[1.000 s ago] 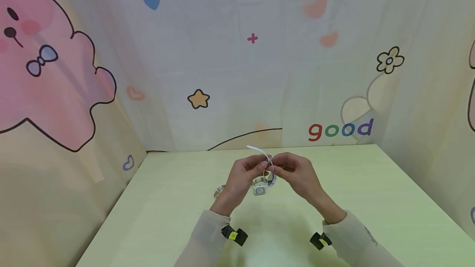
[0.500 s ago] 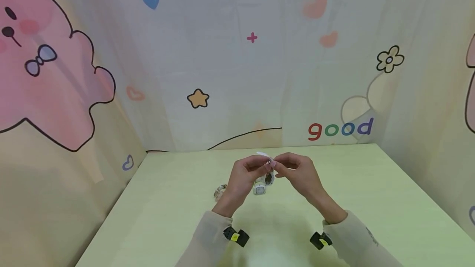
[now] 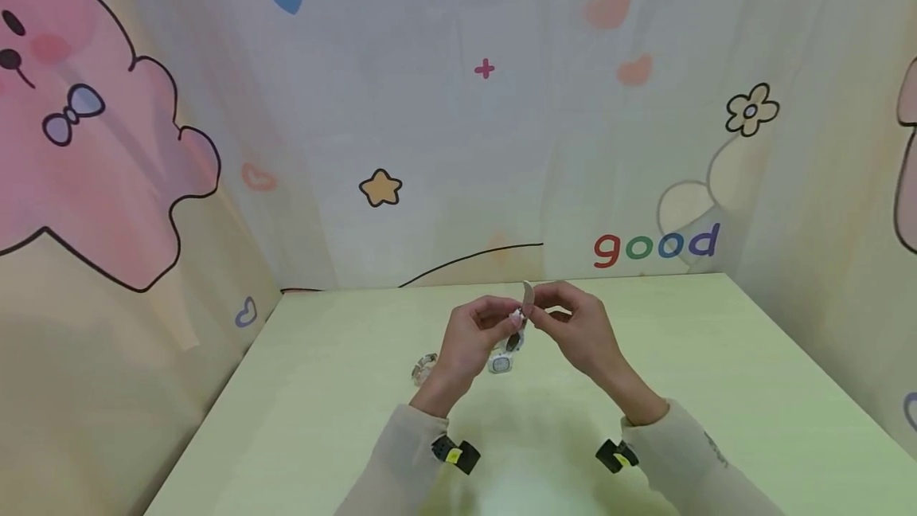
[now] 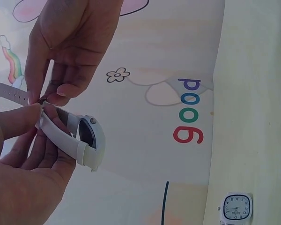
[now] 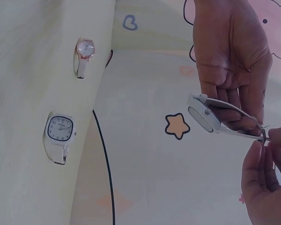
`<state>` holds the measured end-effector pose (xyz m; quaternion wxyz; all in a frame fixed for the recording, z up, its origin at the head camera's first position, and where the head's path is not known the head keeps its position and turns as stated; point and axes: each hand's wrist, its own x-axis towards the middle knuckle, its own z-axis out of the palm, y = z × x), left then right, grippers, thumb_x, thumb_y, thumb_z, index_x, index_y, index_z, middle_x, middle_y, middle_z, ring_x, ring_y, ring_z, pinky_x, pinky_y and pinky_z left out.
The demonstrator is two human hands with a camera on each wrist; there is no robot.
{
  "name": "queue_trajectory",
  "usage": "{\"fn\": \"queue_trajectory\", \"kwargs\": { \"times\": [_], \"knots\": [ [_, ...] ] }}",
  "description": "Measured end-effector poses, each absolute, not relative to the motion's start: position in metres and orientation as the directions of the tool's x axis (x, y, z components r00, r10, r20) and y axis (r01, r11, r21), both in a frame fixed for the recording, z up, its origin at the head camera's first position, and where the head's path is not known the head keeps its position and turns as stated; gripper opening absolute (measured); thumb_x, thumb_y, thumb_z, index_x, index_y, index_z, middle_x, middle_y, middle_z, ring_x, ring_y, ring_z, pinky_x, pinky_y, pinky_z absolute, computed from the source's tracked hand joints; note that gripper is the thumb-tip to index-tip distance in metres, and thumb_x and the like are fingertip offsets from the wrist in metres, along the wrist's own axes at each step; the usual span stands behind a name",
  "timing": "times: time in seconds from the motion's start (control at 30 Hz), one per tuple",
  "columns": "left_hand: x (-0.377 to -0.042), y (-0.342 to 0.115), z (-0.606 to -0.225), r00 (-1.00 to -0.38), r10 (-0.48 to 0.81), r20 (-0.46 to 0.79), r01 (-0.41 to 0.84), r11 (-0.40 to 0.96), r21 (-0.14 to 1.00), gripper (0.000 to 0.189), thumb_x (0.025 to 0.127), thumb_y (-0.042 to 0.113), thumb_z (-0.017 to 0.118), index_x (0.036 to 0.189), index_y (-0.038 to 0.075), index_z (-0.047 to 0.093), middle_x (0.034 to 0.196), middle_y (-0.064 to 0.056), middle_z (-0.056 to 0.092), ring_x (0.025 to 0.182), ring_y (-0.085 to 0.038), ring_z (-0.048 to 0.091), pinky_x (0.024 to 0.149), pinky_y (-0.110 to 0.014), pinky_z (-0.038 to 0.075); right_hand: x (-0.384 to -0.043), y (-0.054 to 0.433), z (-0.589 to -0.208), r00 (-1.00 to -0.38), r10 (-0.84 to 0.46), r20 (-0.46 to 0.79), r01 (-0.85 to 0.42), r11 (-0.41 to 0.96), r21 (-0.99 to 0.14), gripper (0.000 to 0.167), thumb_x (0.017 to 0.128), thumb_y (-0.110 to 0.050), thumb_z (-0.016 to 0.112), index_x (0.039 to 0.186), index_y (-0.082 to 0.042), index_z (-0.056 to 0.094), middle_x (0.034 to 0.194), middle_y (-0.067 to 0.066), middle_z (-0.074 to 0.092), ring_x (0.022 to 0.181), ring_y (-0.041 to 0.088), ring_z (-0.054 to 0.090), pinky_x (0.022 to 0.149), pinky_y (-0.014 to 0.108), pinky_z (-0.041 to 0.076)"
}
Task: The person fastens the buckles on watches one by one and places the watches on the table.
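Note:
A white wristwatch [image 4: 99, 136] is held up above the table, its strap bent into a loop. My left hand [image 3: 464, 345] pinches the white strap [image 4: 61, 136] close to the buckle [image 4: 42, 100]. From the other side, my right hand [image 3: 582, 333] pinches the strap at the buckle with thumb and finger. The strap's holed tail [image 4: 10, 92] sticks out past the fingertips. In the right wrist view, the watch case hangs tilted below the left palm. Fingers partly cover the buckle.
A white square-faced watch [image 5: 60, 128] lies on the pale table [image 3: 322, 404] beneath the hands. Left of it lies a round watch with a rose-gold rim [image 5: 86, 48], beside my left wrist. A printed curtain [image 3: 430, 118] stands behind the table.
The strap's tail pointed up and left earlier; now it stands upright by the right fingertips. My right hand has shifted slightly up. My left hand keeps its grip at nearly the same place.

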<state>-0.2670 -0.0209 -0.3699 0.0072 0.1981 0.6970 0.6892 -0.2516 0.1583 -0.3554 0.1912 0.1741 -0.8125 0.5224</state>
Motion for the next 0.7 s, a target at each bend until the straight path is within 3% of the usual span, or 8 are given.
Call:
{"fn": "queue_trajectory", "kwargs": {
  "times": [0.13, 0.37, 0.7],
  "knots": [
    [-0.2661, -0.0207, -0.3705, -0.923, 0.278, 0.265, 0.266, -0.034, 0.963, 0.023, 0.092, 0.016, 0.07, 0.113, 0.007, 0.07, 0.11, -0.011, 0.072, 0.095, -0.013, 0.069, 0.094, -0.031, 0.054, -0.2506, 0.1565, -0.354, -0.858, -0.086, 0.506, -0.493, 0.413, -0.766, 0.019, 0.093, -0.014, 0.069, 0.111, -0.009, 0.07, 0.1, 0.008, 0.07, 0.094, 0.02, 0.065, 0.085, 0.024, 0.057],
    [-0.2675, -0.0201, -0.3684, -0.928, 0.256, 0.27, 0.274, -0.02, 0.961, 0.019, 0.091, 0.014, 0.07, 0.109, 0.007, 0.071, 0.105, -0.011, 0.073, 0.09, -0.014, 0.069, 0.086, -0.028, 0.055, -0.2522, 0.1579, -0.3524, -0.84, -0.103, 0.532, -0.529, 0.376, -0.761, 0.006, 0.095, -0.012, 0.066, 0.098, -0.009, 0.069, 0.094, 0.008, 0.069, 0.082, 0.02, 0.065, 0.072, 0.02, 0.057],
    [-0.2653, -0.0215, -0.3667, -0.932, 0.237, 0.273, 0.274, -0.029, 0.961, 0.017, 0.091, 0.014, 0.07, 0.107, 0.006, 0.072, 0.104, -0.012, 0.073, 0.09, -0.018, 0.07, 0.087, -0.031, 0.056, -0.2517, 0.1585, -0.3525, -0.864, -0.095, 0.494, -0.495, 0.333, -0.802, 0.014, 0.096, -0.018, 0.064, 0.1, -0.007, 0.071, 0.093, 0.012, 0.072, 0.079, 0.014, 0.069, 0.07, 0.024, 0.058]
  ]
}}
